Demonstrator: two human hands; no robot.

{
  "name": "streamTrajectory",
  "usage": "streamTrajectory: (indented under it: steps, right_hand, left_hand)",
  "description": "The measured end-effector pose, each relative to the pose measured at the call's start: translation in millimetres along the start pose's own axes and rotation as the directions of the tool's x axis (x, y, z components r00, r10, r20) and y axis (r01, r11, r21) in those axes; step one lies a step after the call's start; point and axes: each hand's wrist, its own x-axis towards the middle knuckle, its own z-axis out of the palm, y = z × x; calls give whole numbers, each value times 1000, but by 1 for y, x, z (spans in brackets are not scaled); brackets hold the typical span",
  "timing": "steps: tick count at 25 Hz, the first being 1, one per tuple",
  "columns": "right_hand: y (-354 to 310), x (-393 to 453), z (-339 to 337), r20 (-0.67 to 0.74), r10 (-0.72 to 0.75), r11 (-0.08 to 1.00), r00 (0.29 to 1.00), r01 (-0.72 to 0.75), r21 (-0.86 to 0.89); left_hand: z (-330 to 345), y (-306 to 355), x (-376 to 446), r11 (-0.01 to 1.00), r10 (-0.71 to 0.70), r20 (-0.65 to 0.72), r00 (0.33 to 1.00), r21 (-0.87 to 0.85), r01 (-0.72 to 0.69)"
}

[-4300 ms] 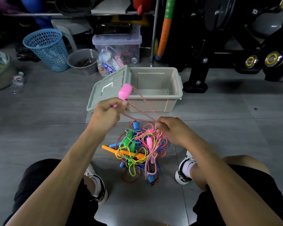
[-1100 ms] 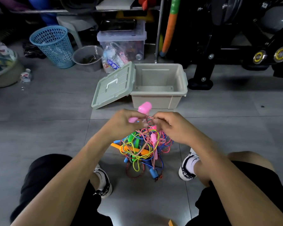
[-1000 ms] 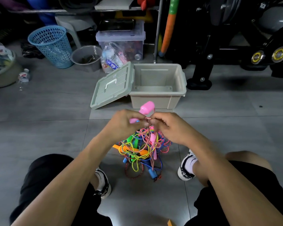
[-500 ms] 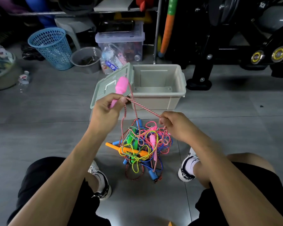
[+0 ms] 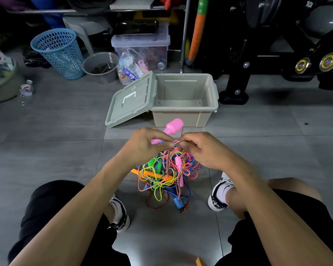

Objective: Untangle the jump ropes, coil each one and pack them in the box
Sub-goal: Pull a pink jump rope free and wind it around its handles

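Observation:
A tangle of jump ropes in yellow, blue, pink, green and red lies on the grey floor between my feet, with orange, green, blue and pink handles poking out. My left hand grips a pink handle whose thick end points up and right. Its red-and-white striped rope runs straight into my right hand, which pinches it; both hands meet just above the tangle. Beyond them stands the open beige box, nothing inside it, with its grey-green lid leaning against its left side.
At the back stand a blue mesh basket, a grey bucket, a clear storage bin and black gym equipment. A basin and a bottle sit at the far left. My shoes flank the tangle.
Half a second ago my hands were apart with the striped rope stretched between them and the handle raised; now the left hand has come down and both meet above the tangle.

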Motion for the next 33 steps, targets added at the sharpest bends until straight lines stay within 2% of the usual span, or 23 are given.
streamTrajectory:
  steps: [5,8,11,13,16,18,21,24,28,31,33]
  right_hand:
    - [1,-3,-2,-30,27,999,999,-26,19]
    - [4,-4,-6,-55,51,999,997,-51,7]
    - [11,-6,-9,-135,103,994,986,-107,-29]
    - [19,-7,-8,-157,174,971,972,-196,-135]
    - [29,-7,-6,-134,262,916,956,-290,-278]
    - [28,-3,-2,-95,246,951,965,-259,-169]
    - [17,6,5,-25,165,968,986,-157,198]
    - [4,11,13,77,113,904,991,-135,406]
    - [-4,11,15,40,58,865,998,-70,497]
    - [-3,11,10,59,78,851,995,-98,516]
    - [1,10,9,83,107,871,991,-134,473]
  left_hand:
    - [1,1,0,1000,16,-99,995,-11,-17]
    - [-7,-3,4,994,-106,-226,968,-18,105]
    - [-14,-9,8,964,-208,-330,921,91,250]
    - [-14,-10,8,952,-218,-319,922,137,273]
    - [-9,-8,5,971,-112,-165,980,191,143]
    - [-6,-5,1,976,-7,-99,995,216,29]
    - [-3,-3,-3,961,146,-79,986,247,-123]
    - [-5,-2,-4,975,143,-113,983,188,-120]
    - [-9,-4,-6,978,143,-157,977,174,-115]
    - [-11,-5,-6,972,141,-189,972,214,-100]
    - [-14,-5,-4,974,109,-267,957,222,-49]
